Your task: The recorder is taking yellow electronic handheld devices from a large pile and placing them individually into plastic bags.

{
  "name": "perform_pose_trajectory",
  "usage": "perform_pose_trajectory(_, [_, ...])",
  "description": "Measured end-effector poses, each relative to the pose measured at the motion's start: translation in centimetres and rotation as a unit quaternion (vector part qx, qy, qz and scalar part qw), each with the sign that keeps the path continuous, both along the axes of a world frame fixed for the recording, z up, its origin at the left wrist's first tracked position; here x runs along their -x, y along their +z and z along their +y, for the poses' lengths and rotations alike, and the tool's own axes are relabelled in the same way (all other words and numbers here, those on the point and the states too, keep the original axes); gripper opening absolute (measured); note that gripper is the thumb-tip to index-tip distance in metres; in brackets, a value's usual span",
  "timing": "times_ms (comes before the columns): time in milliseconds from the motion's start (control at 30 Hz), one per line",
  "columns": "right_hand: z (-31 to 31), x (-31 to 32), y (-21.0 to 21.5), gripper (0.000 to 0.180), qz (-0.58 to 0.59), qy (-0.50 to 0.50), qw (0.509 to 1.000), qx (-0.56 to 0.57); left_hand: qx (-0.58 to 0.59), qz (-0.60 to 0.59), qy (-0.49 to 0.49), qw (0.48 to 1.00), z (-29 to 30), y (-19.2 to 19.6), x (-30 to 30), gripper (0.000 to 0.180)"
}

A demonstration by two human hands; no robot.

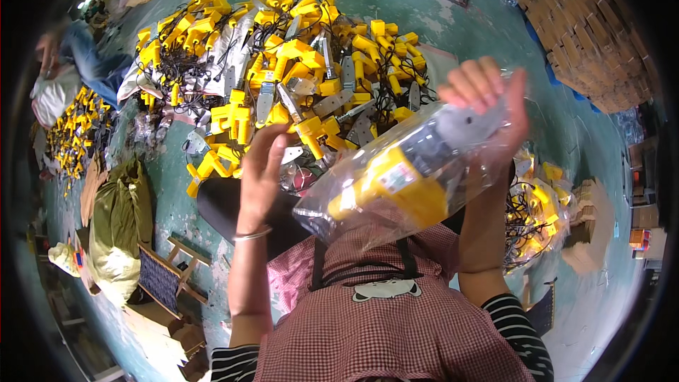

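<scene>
Right now we hold a clear plastic bag (pixel 396 184) slantwise above our lap, with a yellow tool with a grey metal plate (pixel 414 170) inside it. Our right hand (pixel 488 102) grips the bag at its raised upper end, fingers curled over the plastic and the grey plate beneath, thumb along the far side, so the tool's weight hangs down toward the closed lower end and the tool settles into the bag rather than slipping out. Our left hand (pixel 262 170) stands upright just beside the bag's lower end with its fingers straight and loosely spread, holding nothing; whether the palm actually touches the plastic we cannot tell (the bag's edge is transparent and hard to trace there). A thin bracelet sits on that wrist.

Beyond the hands, a big pile of yellow tools (pixel 283 78) with black cords and metal plates lies on the green floor (pixel 481 21), within reach in front of us. A smaller heap of bagged tools (pixel 537 205) rests at our right side, near the right elbow. Over our knees lies a red checked apron (pixel 382 311). A small wooden stool (pixel 173 276) and a green sack (pixel 117 226) stand at our left, and another person (pixel 78 56) crouches farther off by a second batch of yellow tools.
</scene>
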State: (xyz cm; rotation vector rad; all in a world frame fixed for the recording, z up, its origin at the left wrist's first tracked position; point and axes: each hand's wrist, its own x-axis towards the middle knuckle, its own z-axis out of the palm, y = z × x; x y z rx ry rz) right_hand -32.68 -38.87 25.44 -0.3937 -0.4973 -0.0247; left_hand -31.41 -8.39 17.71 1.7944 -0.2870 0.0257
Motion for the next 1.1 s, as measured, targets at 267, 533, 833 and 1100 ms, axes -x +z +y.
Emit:
perform_pose_trajectory(267, [-3.6,-3.1,-1.5,0.038,-0.006,0.067,0.995,-0.068,0.097,0.291,-0.288,0.907,-5.2,1.1,5.6,0.049])
perform_pose_trajectory(533, [1.5,9.0,-8.4,0.077,0.288,-0.151,0.936,0.132,0.083,0.03,-0.195,0.977,-17.2,3.1,3.3,0.039])
perform_pose_trajectory(833, [-21.8,11.7,-9.3,0.026,0.364,-0.631,0.616,0.3,-0.059,-0.199,-0.402,0.892,-20.3,3.3,3.9,0.053])
perform_pose_trajectory(1100, [-52.2,28.9,-28.1,0.048,0.5,-0.161,0.041,0.85,-0.051,0.132,-0.173,0.975,-9.9,-8.7,1.1,0.027])
